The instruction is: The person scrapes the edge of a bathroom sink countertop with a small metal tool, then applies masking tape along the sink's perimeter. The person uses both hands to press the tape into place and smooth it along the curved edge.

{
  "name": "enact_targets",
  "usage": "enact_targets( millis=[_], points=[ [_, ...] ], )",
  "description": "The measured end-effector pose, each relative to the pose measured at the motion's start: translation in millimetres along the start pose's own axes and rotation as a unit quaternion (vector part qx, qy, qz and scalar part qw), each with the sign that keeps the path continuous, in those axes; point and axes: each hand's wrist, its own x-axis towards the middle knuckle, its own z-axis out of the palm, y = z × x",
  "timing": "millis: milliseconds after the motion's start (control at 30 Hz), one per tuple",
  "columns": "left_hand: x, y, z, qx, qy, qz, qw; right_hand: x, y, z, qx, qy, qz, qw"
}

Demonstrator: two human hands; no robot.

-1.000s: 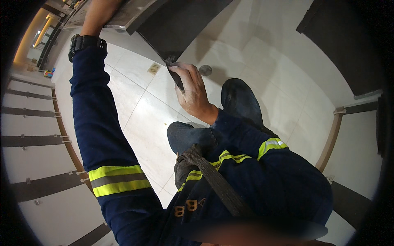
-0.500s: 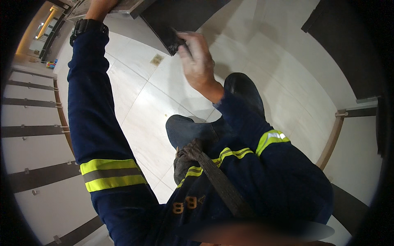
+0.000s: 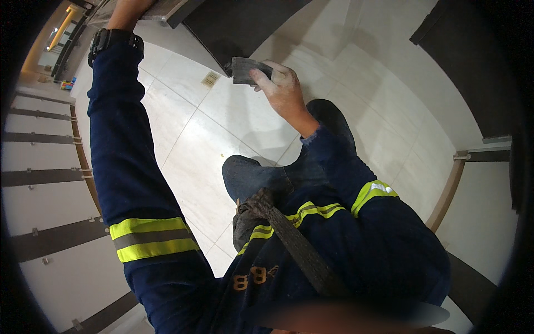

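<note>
My right hand (image 3: 277,89) is closed on a flat, dark grey rectangular block (image 3: 243,71) that looks like a sanding sponge. Its fingers and thumb carry whitish dust. The block is beside the lower corner of a dark panel (image 3: 233,30); whether it touches the panel, I cannot tell. My left arm stretches up to the far left, where my left hand (image 3: 129,12) is at a dark-edged counter or furniture top (image 3: 167,12). The fingers of that hand run out of view. A black watch (image 3: 115,44) is on my left wrist.
Pale tiled floor (image 3: 183,139) lies below, with a small square drain (image 3: 211,79) near the panel's corner. White cabinet fronts with dark strips (image 3: 50,239) line the left. Another dark panel (image 3: 473,67) and a white wall stand at the right. A dark strap (image 3: 300,250) hangs across my front.
My right hand has drawn slightly back and right from the panel's corner, turning the block so its broad face shows. My left hand stays at the counter, shifted slightly.
</note>
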Motion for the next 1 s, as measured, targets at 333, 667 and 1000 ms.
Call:
enact_targets(
  millis=[333, 667, 1000],
  points=[
    [4, -3, -5, -0.002, -0.02, -0.006, 1.0, -3, -5, 3, -0.054, 0.017, -0.063, 0.996],
    [-2, 9, -6, -0.058, -0.021, -0.033, 0.998, -5, -1, 4, 0.02, 0.024, 0.008, 0.999],
    [0, 0, -8, -0.043, -0.025, -0.023, 0.998, 1, -6, 7, 0.017, 0.026, -0.041, 0.999]
  ],
)
